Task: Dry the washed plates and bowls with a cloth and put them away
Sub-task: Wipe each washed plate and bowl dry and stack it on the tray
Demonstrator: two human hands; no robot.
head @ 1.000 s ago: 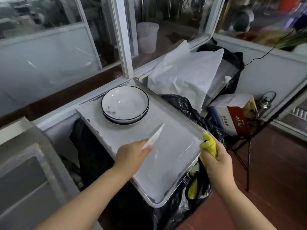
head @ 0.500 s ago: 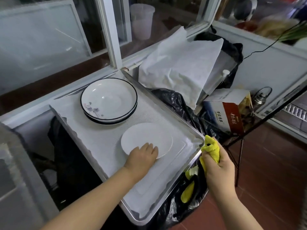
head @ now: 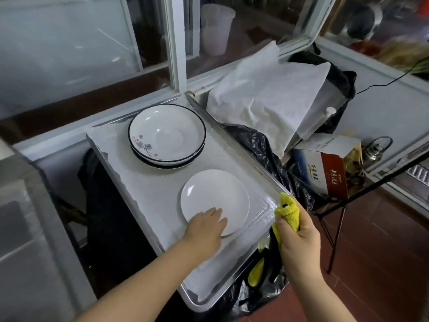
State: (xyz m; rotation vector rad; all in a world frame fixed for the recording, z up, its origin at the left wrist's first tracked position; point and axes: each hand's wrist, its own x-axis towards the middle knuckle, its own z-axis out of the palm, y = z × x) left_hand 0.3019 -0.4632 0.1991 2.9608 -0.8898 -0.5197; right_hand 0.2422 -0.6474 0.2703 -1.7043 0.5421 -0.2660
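Note:
A plain white plate (head: 216, 196) lies flat on the lined metal tray (head: 234, 145), near its right rim. My left hand (head: 205, 228) rests palm down on the plate's near edge, fingers together and flat. Behind it stands a stack of two black-rimmed bowls (head: 167, 134) with a flower print. My right hand (head: 298, 235) hovers just off the tray's right rim, closed around a bunched yellow cloth (head: 287, 211), part of which hangs below the hand.
Black plastic bags (head: 257, 145) bulge beside and under the tray. White paper (head: 267, 94) covers something at the back right, next to a printed carton (head: 325, 168). A steel sink surface (head: 27, 228) is at the left. Window frames (head: 174, 43) stand behind.
One second ago my left hand carried the white plate on edge above the tray; it now lies flat with the hand resting on it. The right hand has kept the cloth.

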